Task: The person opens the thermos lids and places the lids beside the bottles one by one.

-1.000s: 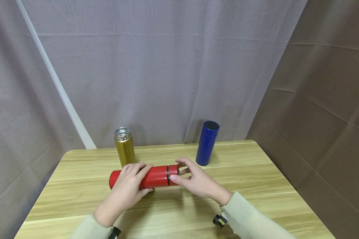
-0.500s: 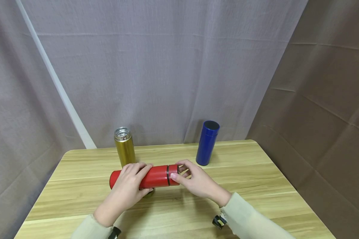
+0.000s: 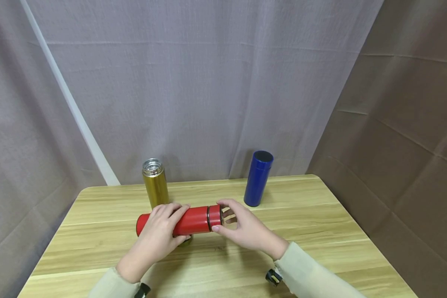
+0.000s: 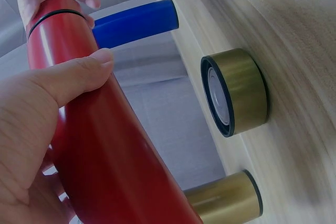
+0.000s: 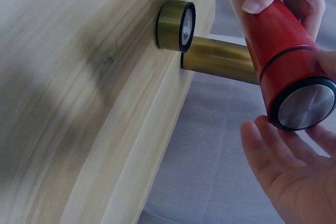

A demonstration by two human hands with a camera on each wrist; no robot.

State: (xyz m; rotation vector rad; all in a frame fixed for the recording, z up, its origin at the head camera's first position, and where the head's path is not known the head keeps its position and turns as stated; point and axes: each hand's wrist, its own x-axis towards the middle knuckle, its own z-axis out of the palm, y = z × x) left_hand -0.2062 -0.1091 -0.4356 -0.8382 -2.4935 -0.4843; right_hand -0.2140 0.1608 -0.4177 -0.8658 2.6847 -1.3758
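Note:
A red thermos [image 3: 193, 220] is held nearly level above the table, its lid end to the right. My left hand [image 3: 163, 225] grips its body from above, thumb along the near side in the left wrist view. At the right end, the thumb and fingertips of my right hand [image 3: 247, 227] touch opposite sides of the red lid [image 5: 291, 85], its round metal top facing the palm. Behind the red thermos stands a gold thermos [image 3: 156, 188] with its silver mouth uncovered. Its gold lid [image 4: 239, 93] lies on the table, inner side up, mostly hidden below the red thermos in the head view.
A blue thermos [image 3: 258, 178] stands upright with its lid on, at the back right of the wooden table [image 3: 313, 231]. Grey curtains [image 3: 193, 91] hang behind the table, and a brown cloth [image 3: 402, 145] hangs at the right.
My right hand's thumb has slipped down around the lid to its lower edge, while the index fingertip has shifted slightly left over the top. The left hand and the red thermos stay almost still.

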